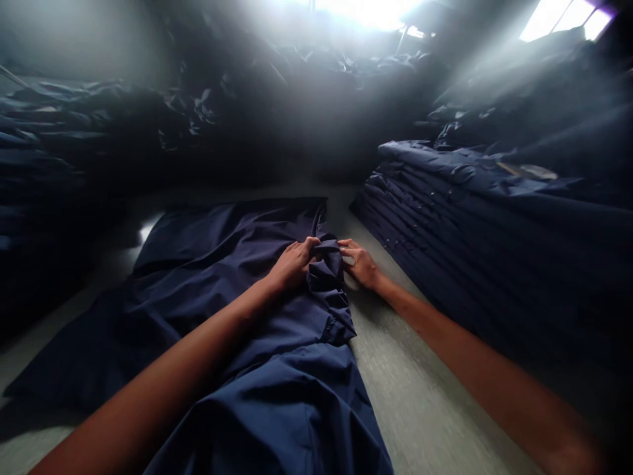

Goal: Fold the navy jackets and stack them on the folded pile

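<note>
A dark navy garment lies spread over a grey surface, wrinkled, with its right edge bunched up. My left hand rests on that edge, its fingers closed on a fold of the cloth. Just to the right, my right hand has its fingertips pressed against the other side of the same bunched fabric. A narrow gap filled with gathered cloth separates the two hands. The lower part of the garment, a lighter blue, reaches the bottom of the view.
On the right stands a tall stack of folded navy garments, with a pale item on top. More dark cloth piles stand at the left and across the back. The grey surface shows between the garment and the right stack.
</note>
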